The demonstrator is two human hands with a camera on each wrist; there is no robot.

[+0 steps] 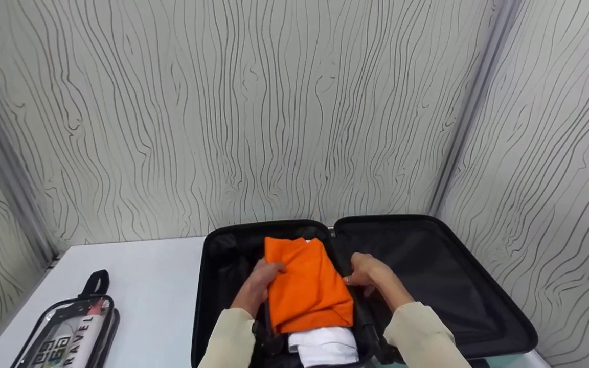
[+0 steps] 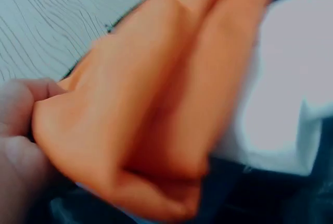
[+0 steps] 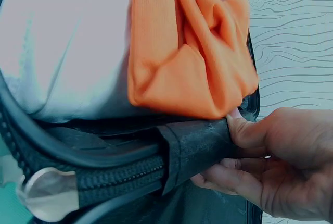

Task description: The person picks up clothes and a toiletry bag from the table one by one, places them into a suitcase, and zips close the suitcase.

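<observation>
– So where's the orange cloth (image 1: 310, 291), and have you got it?

– Yep, pinched by its left edge in my left grip (image 1: 258, 286), the nearer one. It lies to the right of that, long axis roughly away from me, overlapping some white cloth (image 1: 327, 350) in the left half of the open suitcase (image 1: 198, 306).

– Other hand?

– My right grip (image 1: 374, 273) is just past the cloth's right edge, clamped on the black strip (image 3: 200, 140) at the hinge side.

– Any labels?

– Only the clear pouch (image 1: 104, 340), well off left on the tabletop (image 1: 154, 286): "RAVEL", nothing visible before the R. Can't make out the blocky print beside it.
</observation>
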